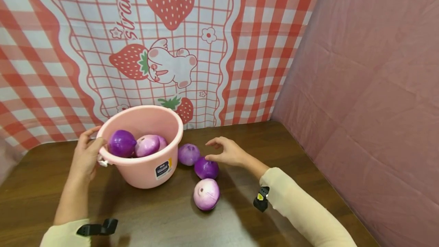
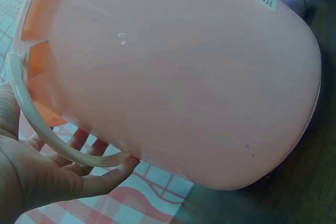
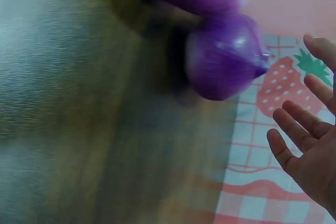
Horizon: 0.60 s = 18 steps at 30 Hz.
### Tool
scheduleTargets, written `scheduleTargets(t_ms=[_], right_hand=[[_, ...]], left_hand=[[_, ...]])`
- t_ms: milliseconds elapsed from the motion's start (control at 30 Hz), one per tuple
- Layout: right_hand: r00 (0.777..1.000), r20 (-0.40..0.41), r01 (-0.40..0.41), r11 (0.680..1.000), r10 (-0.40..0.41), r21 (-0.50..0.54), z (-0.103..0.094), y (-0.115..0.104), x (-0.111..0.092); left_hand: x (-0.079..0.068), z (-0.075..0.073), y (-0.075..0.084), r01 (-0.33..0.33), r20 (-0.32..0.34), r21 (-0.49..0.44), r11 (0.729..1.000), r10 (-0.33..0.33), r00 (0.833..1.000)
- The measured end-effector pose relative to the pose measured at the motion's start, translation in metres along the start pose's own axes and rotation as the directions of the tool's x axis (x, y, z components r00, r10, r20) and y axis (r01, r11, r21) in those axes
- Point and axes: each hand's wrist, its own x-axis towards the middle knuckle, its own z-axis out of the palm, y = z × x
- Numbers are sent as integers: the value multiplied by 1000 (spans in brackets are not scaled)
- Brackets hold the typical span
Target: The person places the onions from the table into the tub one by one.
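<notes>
A pink bucket [image 1: 147, 170] stands on the table at the left, with several purple onions inside, one a dark purple onion [image 1: 122, 143] and one a paler onion [image 1: 147, 145]. My left hand [image 1: 84, 153] grips the bucket's rim at its left side; in the left wrist view its fingers lie by the white handle [image 2: 39, 121]. To the right of the bucket sit a light purple onion [image 1: 189, 154], a dark purple onion [image 1: 206, 168] and a white-and-purple onion [image 1: 206, 194]. My right hand [image 1: 228, 152] hovers beside the dark one, fingers spread and holding nothing.
The brown wooden table [image 1: 161, 216] ends at a red-and-white checked strawberry cloth [image 1: 260, 48] hanging behind. A plain pink cloth [image 1: 370, 87] rises along the right side.
</notes>
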Motion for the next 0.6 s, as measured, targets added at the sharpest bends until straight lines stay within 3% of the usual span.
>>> scheduleTargets(t_ms=[600], right_hand=[[999, 13, -46, 997, 45, 57, 29, 23, -25]], left_hand=[[2, -3, 0, 32, -3, 36, 999, -32, 999]])
